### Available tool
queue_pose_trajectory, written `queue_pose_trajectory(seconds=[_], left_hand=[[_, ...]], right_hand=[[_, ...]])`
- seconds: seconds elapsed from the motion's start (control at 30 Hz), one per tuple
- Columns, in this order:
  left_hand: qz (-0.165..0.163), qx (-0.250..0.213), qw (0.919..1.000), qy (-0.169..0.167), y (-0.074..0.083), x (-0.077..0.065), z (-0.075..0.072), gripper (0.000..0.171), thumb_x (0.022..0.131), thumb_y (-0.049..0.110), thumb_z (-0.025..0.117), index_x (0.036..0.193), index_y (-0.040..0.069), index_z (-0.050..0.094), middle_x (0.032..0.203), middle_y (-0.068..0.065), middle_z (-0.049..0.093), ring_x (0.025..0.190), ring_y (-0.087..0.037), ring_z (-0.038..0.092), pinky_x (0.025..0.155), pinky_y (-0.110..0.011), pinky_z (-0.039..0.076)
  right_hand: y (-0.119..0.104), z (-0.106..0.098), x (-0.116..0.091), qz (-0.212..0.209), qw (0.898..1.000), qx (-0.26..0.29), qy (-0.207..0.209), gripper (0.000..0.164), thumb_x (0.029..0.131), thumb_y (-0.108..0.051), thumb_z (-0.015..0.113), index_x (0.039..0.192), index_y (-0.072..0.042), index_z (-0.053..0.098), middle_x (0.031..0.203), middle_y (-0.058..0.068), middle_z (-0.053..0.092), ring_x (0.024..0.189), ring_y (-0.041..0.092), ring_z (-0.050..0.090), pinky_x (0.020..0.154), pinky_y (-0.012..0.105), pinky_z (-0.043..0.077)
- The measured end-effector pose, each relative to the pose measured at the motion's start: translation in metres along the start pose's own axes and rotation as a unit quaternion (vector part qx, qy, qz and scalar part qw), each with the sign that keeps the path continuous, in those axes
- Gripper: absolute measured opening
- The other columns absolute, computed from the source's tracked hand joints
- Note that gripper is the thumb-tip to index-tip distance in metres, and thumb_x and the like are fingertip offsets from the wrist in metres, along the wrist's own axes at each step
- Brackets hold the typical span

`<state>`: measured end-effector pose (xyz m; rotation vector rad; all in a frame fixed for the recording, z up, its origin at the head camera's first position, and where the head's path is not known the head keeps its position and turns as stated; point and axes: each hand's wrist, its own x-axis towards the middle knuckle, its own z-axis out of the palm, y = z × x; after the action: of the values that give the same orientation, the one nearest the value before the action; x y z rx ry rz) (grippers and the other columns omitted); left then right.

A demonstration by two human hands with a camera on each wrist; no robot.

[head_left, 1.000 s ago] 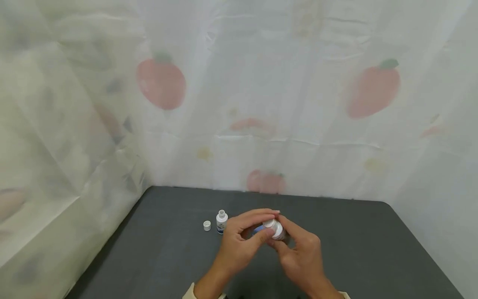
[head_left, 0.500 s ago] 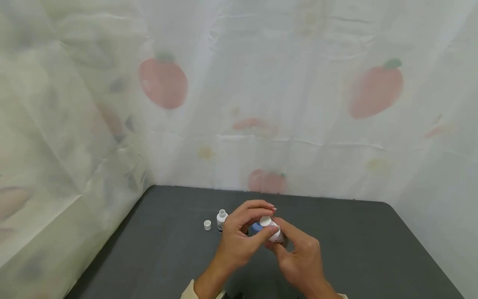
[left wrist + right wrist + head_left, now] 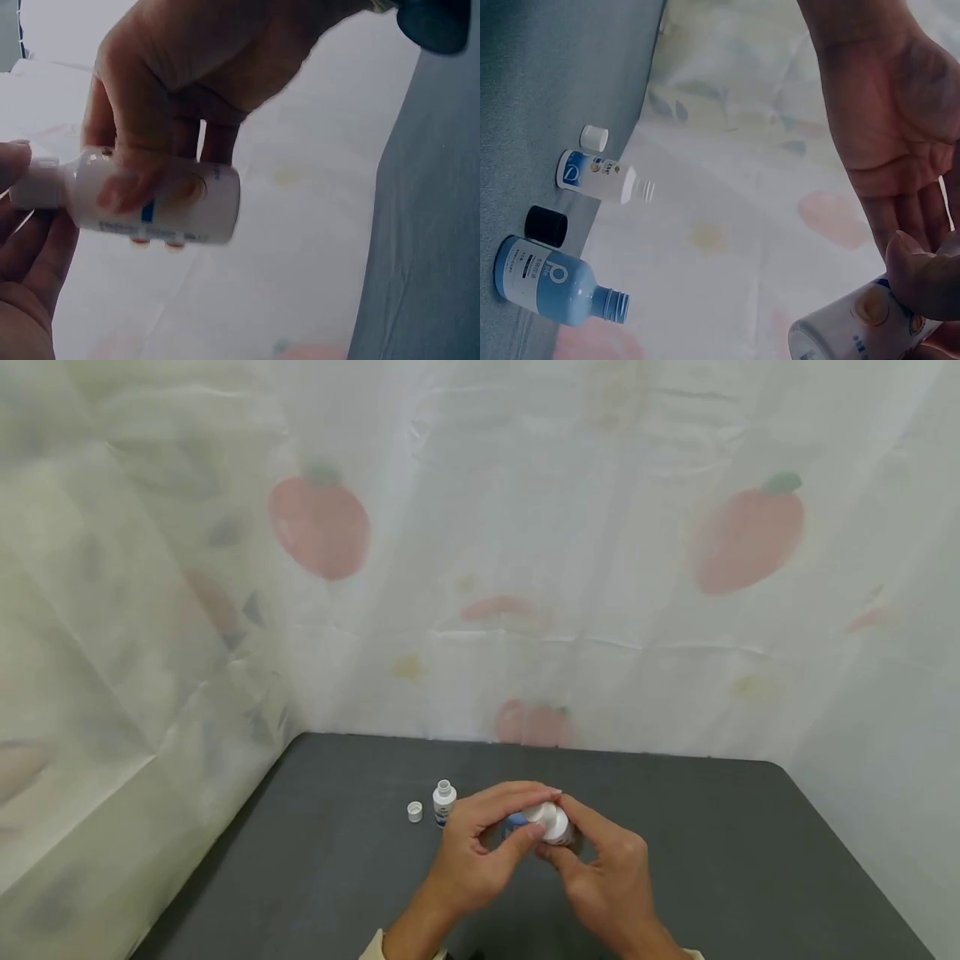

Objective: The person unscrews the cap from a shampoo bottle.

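Observation:
A small white bottle (image 3: 221,202) is tilted in the air between both hands, with a white cap (image 3: 39,186) on its neck. My left hand (image 3: 472,852) grips that cap between thumb and fingers. Around the bottle's body curl the fingers and thumb of my right hand (image 3: 611,864). Seen from the head, the hands hide most of the body. Behind the left hand stands a blue bottle (image 3: 566,289), uncapped, largely covered in the head view. Beside it lies a black cap (image 3: 546,226).
Left of the hands, another white bottle (image 3: 444,802) stands uncapped on the dark table (image 3: 330,860). A loose white cap (image 3: 415,812) lies to its left. A pale fruit-printed curtain (image 3: 630,568) hangs along the table's back and sides.
Half a second ago the left fingers were lifted apart over the cap; now they have come down round it again. The right hand keeps its hold on the bottle.

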<state>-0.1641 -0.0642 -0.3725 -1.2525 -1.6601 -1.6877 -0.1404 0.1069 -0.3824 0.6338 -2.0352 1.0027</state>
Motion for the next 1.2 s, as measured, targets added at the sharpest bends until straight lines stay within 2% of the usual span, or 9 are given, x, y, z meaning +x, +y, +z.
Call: queue_pose_trajectory(seconds=[0.2,0.37,0.43,0.57,0.67,0.8,0.87,1.0,1.2], left_hand=[[0.013,0.058,0.9977,0.032,-0.001,0.002,-0.001,0.036,0.087,-0.009,0.078,0.121,-0.001,0.071,0.111,-0.020,0.074,0.099,-0.023,0.074,0.079,-0.030,0.064],[0.028,0.107,0.9918,0.064,-0.002,0.002,-0.002,0.035,0.079,-0.003,0.088,0.112,0.001,0.074,0.101,-0.015,0.073,0.089,-0.020,0.071,0.072,-0.029,0.063],[0.035,0.101,0.9918,0.070,-0.003,0.002,-0.001,0.036,0.078,-0.004,0.088,0.111,0.000,0.074,0.103,-0.016,0.072,0.090,-0.021,0.071,0.073,-0.028,0.063],[0.080,0.083,0.9907,0.072,-0.007,0.007,0.004,0.034,0.075,-0.010,0.087,0.106,-0.004,0.074,0.106,-0.022,0.073,0.096,-0.026,0.074,0.079,-0.030,0.064],[0.097,0.062,0.9912,0.066,-0.007,0.010,0.007,0.029,0.075,-0.014,0.084,0.103,-0.007,0.075,0.105,-0.027,0.075,0.098,-0.030,0.076,0.083,-0.035,0.065],[0.048,0.024,0.9975,0.045,-0.003,0.008,0.005,0.028,0.086,-0.018,0.073,0.113,-0.012,0.073,0.115,-0.029,0.073,0.111,-0.027,0.075,0.088,-0.035,0.065],[0.023,0.019,0.9990,0.033,0.000,0.007,0.002,0.032,0.090,-0.018,0.067,0.122,-0.012,0.070,0.123,-0.029,0.071,0.119,-0.026,0.073,0.093,-0.035,0.063],[0.003,0.040,0.9987,0.031,0.002,0.004,0.000,0.036,0.093,-0.014,0.066,0.128,-0.008,0.067,0.126,-0.026,0.070,0.116,-0.024,0.073,0.093,-0.032,0.063],[0.000,0.101,0.9919,0.076,0.000,0.003,0.001,0.031,0.089,-0.005,0.079,0.119,0.003,0.072,0.111,-0.017,0.071,0.096,-0.020,0.072,0.084,-0.029,0.063]], right_hand=[[-0.001,0.001,0.001,0.005,1.000,-0.002,-0.006,0.064,0.062,0.003,0.096,0.121,-0.009,0.076,0.107,0.004,0.081,0.087,0.011,0.077,0.072,0.010,0.055],[-0.002,0.002,0.002,-0.030,1.000,-0.002,-0.001,0.062,0.064,0.001,0.096,0.121,-0.014,0.075,0.106,0.000,0.080,0.083,0.008,0.076,0.068,0.012,0.056],[-0.002,0.002,0.002,-0.044,0.999,-0.006,0.003,0.060,0.066,-0.002,0.095,0.121,-0.013,0.075,0.105,0.001,0.080,0.078,0.007,0.075,0.066,0.013,0.057],[-0.001,0.003,0.001,-0.059,0.998,-0.002,0.007,0.042,0.084,-0.023,0.087,0.121,-0.009,0.075,0.099,0.003,0.080,0.069,0.003,0.070,0.064,0.014,0.056],[0.000,0.002,0.003,-0.059,0.998,-0.003,0.008,0.039,0.087,-0.024,0.085,0.119,-0.006,0.075,0.094,0.003,0.079,0.066,0.003,0.069,0.063,0.015,0.057],[0.000,0.001,0.009,-0.055,0.998,-0.025,0.013,0.054,0.069,-0.003,0.094,0.120,-0.004,0.076,0.099,0.005,0.081,0.073,0.007,0.075,0.063,0.014,0.057],[0.001,0.001,0.011,-0.051,0.998,-0.027,0.016,0.060,0.064,0.001,0.095,0.121,-0.004,0.076,0.102,0.007,0.081,0.073,0.007,0.074,0.060,0.011,0.053],[0.002,0.001,0.014,-0.028,0.999,-0.017,0.013,0.058,0.065,0.001,0.095,0.119,-0.009,0.077,0.102,0.004,0.081,0.070,0.002,0.069,0.057,0.010,0.046],[0.002,0.002,0.012,-0.007,1.000,-0.006,0.012,0.054,0.066,0.000,0.095,0.115,-0.015,0.077,0.098,-0.001,0.081,0.069,-0.002,0.064,0.059,0.011,0.047]])
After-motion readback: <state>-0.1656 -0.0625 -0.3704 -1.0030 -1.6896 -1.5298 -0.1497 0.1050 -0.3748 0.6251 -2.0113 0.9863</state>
